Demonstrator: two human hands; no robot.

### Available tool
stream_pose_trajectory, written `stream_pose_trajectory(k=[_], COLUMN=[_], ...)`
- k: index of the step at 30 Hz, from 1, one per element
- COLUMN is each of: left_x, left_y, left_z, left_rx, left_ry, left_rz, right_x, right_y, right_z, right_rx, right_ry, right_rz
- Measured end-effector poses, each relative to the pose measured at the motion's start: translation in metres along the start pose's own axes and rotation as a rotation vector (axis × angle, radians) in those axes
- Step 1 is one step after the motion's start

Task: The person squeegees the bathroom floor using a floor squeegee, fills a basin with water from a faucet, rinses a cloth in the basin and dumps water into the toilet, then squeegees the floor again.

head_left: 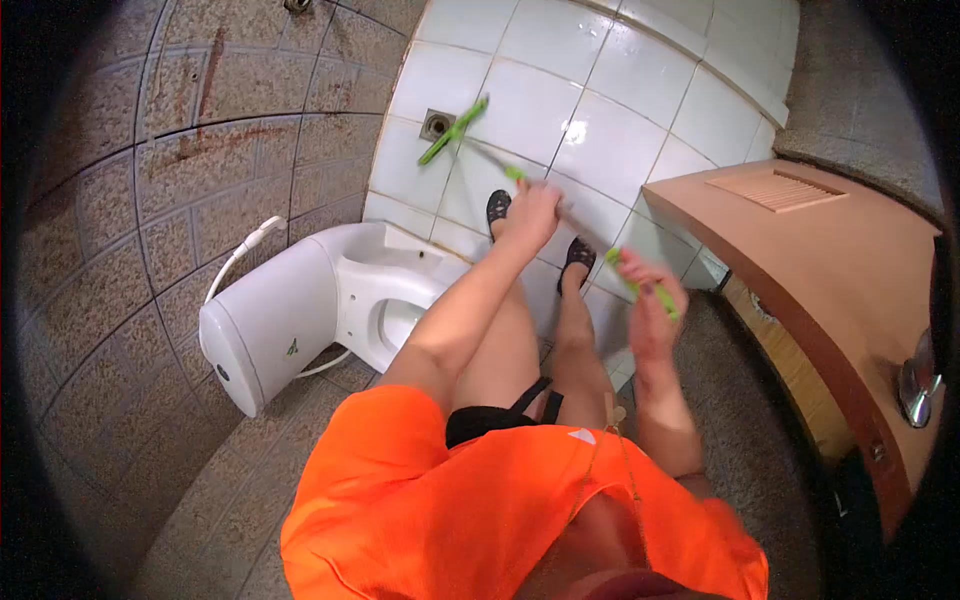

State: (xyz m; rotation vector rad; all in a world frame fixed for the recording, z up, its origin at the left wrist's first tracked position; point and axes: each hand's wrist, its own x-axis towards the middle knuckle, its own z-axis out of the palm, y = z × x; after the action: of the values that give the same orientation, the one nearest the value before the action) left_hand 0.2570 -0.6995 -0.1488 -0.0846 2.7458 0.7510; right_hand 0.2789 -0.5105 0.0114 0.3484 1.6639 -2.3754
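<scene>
A floor squeegee with a green head (453, 132) and a long pale pole slants across the middle of the head view. My left hand (536, 212) is wrapped round the pole partway down, just above a green collar. Farther up, my right hand (655, 298) is closed round the green grip at the handle's end, slightly blurred. The squeegee head lies at the square floor drain (436, 124), partly over its edge, on white tiles (620, 130) that look wet. My fingers hide parts of the pole.
A white toilet (390, 310) with its cistern stands at my left against brown stone-look wall tiles (220, 130); a white hand sprayer (262, 232) hangs beside it. On the right is an open brown door (800, 260) with a vent and metal handle. My black shoes (577, 262) stand on the tiles.
</scene>
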Motion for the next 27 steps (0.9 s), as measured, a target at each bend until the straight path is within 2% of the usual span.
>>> stream_pose_trajectory(k=[2,3,5,6,7,9,11,15,17,24,27], left_x=[0.029,0.044,0.078,0.089,0.092,0.084,0.053,-0.022,-0.054,-0.114,-0.123], left_y=[0.035,0.040,0.025,0.015,0.003,-0.032,-0.058,-0.084,-0.089,-0.077,-0.073], left_z=[-0.044,-0.053,-0.060,-0.064,-0.067,-0.064,-0.054,-0.048,-0.046,-0.044,-0.040], left_rx=[-0.174,-0.249,-0.308,-0.363,-0.361,-0.349,-0.374,-0.399,-0.526,-0.469,-0.611], left_ry=[0.268,0.393,0.396,0.394,0.402,0.294,0.351,0.339,0.286,0.322,0.286], left_rz=[-0.006,-0.011,0.012,0.040,0.036,0.007,-0.073,-0.236,-0.338,-0.344,-0.452], right_x=[0.029,0.043,0.070,0.079,0.084,0.083,0.063,0.006,-0.016,-0.060,-0.064], right_y=[-0.031,-0.032,-0.034,-0.032,-0.023,0.004,0.024,0.050,0.054,0.057,0.050], right_z=[0.027,0.031,0.036,0.053,0.066,0.089,0.112,0.135,0.139,0.131,0.126], right_rx=[-0.041,-0.044,-0.346,-0.484,-0.482,-0.596,-0.580,-0.517,-0.512,-0.520,-0.498], right_ry=[-0.054,-0.061,-0.475,-0.537,-0.545,-0.897,-1.076,-1.159,-1.210,-1.386,-1.413], right_rz=[-0.256,-0.252,-0.470,-0.477,-0.480,-0.548,-0.568,-0.481,-0.459,-0.352,-0.376])
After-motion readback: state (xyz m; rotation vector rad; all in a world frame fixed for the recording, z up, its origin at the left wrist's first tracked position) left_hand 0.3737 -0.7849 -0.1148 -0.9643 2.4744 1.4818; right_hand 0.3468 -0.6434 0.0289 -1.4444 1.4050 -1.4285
